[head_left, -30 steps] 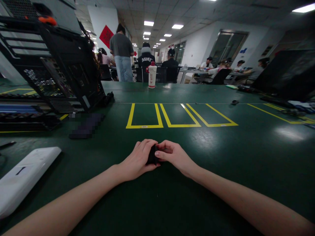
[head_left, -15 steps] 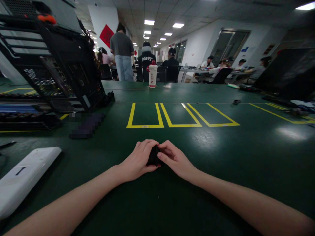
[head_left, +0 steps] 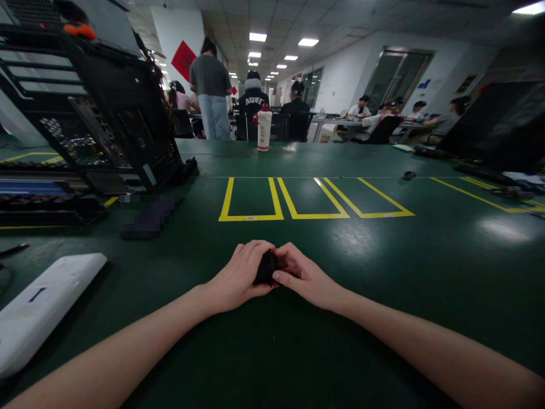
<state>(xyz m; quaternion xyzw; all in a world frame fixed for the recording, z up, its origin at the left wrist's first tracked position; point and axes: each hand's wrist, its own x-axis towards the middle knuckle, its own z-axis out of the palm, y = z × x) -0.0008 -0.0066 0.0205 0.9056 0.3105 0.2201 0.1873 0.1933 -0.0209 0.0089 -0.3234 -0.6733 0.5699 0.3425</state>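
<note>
A small black object (head_left: pixel 264 269) is held between my two hands, low over the green table (head_left: pixel 272 352) near the middle of the view. My left hand (head_left: pixel 240 277) wraps round its left side, fingers over the top and thumb below. From the right, my right hand (head_left: pixel 307 279) pinches its edge with thumb and fingers. The hands nearly meet at the fingertips. Much of the object is hidden by my left hand, so its exact shape cannot be made out.
Yellow tape outlines (head_left: pixel 251 218) lie beyond my hands. At the left are a white device (head_left: pixel 51 309), a dark blurred item (head_left: pixel 149 218) and a black open computer case (head_left: pixel 128 130). A white cup (head_left: pixel 264 130) stands at the back; people sit and stand behind.
The black object has turned slightly between my hands, and my right thumb sits a little lower at its edge. Both hands have stayed in almost the same place.
</note>
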